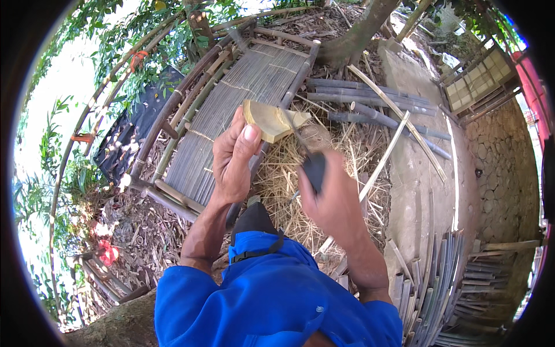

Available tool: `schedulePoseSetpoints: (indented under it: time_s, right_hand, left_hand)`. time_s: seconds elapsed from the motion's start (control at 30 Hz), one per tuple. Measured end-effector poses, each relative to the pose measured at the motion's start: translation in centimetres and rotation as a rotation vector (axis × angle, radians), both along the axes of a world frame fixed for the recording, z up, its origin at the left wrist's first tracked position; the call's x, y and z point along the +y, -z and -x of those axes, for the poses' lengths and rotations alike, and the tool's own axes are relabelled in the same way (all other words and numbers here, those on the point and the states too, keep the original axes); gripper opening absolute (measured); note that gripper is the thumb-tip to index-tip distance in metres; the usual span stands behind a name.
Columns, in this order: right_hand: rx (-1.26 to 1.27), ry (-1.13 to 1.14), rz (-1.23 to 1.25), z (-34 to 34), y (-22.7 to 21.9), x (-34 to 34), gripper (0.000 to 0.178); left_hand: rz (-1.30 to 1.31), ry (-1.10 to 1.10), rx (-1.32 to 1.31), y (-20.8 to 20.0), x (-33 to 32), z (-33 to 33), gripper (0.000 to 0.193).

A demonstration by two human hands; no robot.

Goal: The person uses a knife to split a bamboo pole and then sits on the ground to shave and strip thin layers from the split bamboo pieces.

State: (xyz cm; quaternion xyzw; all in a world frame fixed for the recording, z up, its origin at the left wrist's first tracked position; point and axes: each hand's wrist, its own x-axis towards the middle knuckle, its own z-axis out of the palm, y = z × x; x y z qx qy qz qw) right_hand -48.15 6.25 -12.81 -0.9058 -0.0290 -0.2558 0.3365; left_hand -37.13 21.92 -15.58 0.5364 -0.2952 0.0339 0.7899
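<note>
My left hand is closed on a short, curved, yellowish piece of split bamboo, the thumb pressed on its near face. The piece is raised in front of my chest. My right hand, slightly smeared by motion, grips a knife by its black handle. Its thin blade slants up and to the left, across the right end of the bamboo piece, where the edge looks ragged and pale. Whether the blade is cutting in or only passing in front, I cannot tell.
A slatted bamboo bench stands ahead on the left. Pale shavings cover the ground below my hands. Bamboo poles and long split strips lie to the right. Bundled bamboo lengths are at the lower right. A tree trunk rises behind.
</note>
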Motion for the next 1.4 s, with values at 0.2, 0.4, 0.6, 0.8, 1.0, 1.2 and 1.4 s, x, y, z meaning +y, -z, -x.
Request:
schedulePoseSetpoints:
  time_s: [0.2,0.4,0.6,0.8,1.0,1.2,1.4]
  right_hand:
    - [0.375,0.043,-0.065,-0.3,0.3,-1.5,0.04]
    - [-0.269,-0.041,-0.053,1.7,-1.4,0.5,0.039]
    - [0.555,0.245,0.142,-0.7,12.7,-8.2,0.035]
    - [0.656,0.294,-0.02,-1.9,18.8,-7.7,0.04]
    - [0.831,0.497,-0.151,4.8,27.5,-13.9,0.04]
    - [0.281,0.459,-1.058,2.8,17.5,-11.1,0.027]
    - [0.026,0.454,-0.889,4.7,6.6,-7.5,0.036]
  left_hand:
    - [0.035,-0.009,0.052,-0.5,-0.7,0.3,0.036]
    - [0.033,0.03,0.071,1.1,-0.4,-0.4,0.043]
    - [-0.001,0.056,0.107,1.9,0.0,0.6,0.049]
    - [0.124,0.023,0.039,1.3,0.4,-0.7,0.047]
    - [-0.043,-0.103,-0.223,-2.0,-1.6,-4.0,0.064]
    - [-0.045,0.363,-0.271,-3.6,-6.7,-5.0,0.047]
    - [-0.108,0.193,-0.639,-7.0,-12.0,-4.7,0.029]
